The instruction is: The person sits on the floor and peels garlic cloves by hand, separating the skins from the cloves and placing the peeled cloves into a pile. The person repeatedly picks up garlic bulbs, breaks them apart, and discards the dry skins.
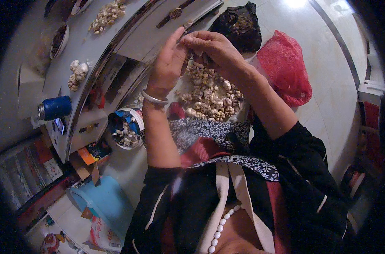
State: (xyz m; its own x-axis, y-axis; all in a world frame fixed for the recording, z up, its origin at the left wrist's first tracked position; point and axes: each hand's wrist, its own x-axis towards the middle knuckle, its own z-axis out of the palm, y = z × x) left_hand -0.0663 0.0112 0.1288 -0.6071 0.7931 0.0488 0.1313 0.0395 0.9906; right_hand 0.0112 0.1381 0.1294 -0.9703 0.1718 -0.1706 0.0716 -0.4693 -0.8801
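Note:
Raised above a heap of garlic bulbs (211,95) on the floor, my two hands meet near the top middle. My left hand (168,65), with a bangle at its wrist, is upright with its thumb side turned to the other hand. My right hand (211,47) has its thumb and forefinger pinched together close to the left fingers. Something small and dark shows between and below the hands; it is partly hidden, and I cannot tell what it is or which hand bears it. A patterned apron (211,131) lies over the lap, just below the heap.
A red mesh bag (286,70) and a black plastic bag (240,28) lie beyond the heap. At left stand a bin with garlic scraps (127,133) and a cabinet bearing garlic bulbs (78,74), peeled pieces (108,16) and a blue flask (56,108). A light-blue bucket (105,197) is lower left.

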